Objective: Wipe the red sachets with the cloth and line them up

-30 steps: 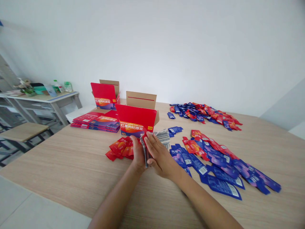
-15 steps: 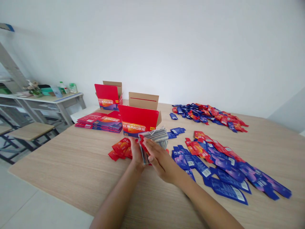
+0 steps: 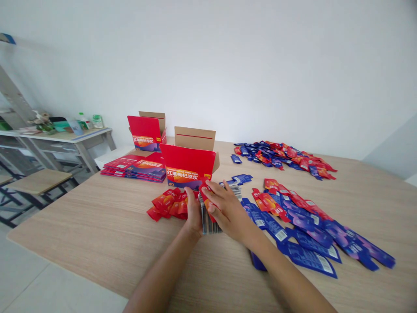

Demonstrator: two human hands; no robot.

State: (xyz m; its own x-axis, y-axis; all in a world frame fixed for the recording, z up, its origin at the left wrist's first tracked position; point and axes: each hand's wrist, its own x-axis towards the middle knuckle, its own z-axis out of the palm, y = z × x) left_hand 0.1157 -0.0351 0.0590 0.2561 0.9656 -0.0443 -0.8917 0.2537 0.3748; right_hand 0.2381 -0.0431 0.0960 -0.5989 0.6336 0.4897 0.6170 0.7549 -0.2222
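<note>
A stack of sachets stands on edge on the wooden table, silver backs showing, with a red one on top. My left hand grips its left side, fingers curled. My right hand presses on the stack's right side and top, fingers closed over it. A small pile of red sachets lies just left of my left hand. Right behind the stack stands an open red box.
Blue and red sachets lie spread to the right, and another heap sits at the back. A second open red box and flat box blanks lie at the back left. A side table and bench stand beyond.
Both hands have squared the fanned stack upright and drawn it slightly right and nearer. The right hand has slid further over its top.
</note>
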